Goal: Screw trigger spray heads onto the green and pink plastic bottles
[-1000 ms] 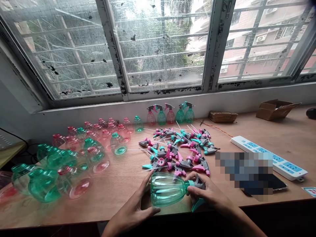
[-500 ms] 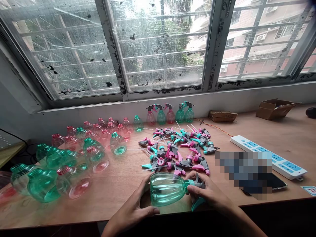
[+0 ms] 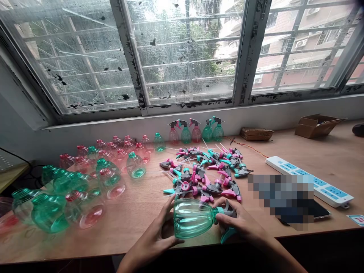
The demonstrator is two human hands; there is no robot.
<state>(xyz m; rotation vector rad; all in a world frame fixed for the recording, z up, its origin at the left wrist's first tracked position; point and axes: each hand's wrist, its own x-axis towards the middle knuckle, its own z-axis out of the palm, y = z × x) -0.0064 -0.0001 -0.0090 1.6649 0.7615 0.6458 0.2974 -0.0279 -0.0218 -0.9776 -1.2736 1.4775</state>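
A green see-through spray bottle [image 3: 195, 219] lies on its side in the air above the table's front edge, its base to the left and its neck to the right. Fingers and thumb of my left hand [image 3: 159, 227] curve about the base end. My right hand [image 3: 237, 218] grips the grey and turquoise trigger sprayer [image 3: 224, 212] at the neck, with the turquoise trigger pointing down. The sprayer sits on the bottle's mouth; its thread is hidden. Just beyond the bottle lies a heap of loose trigger sprayers [image 3: 199, 172] in pink, turquoise and grey.
Several open pink and green bottles [image 3: 51, 212] stand on the left. Against the wall is a row of bottles with sprayers [image 3: 196, 131]. To the right are a white power strip [image 3: 309, 181], a phone [image 3: 320, 210], a cardboard box [image 3: 317, 126] and a flat brown box [image 3: 256, 133].
Hardly anything differs. My left hand's fingers have shifted slightly at the bottle's base, and the bottle looks turned a little. My right hand stays on the sprayer.
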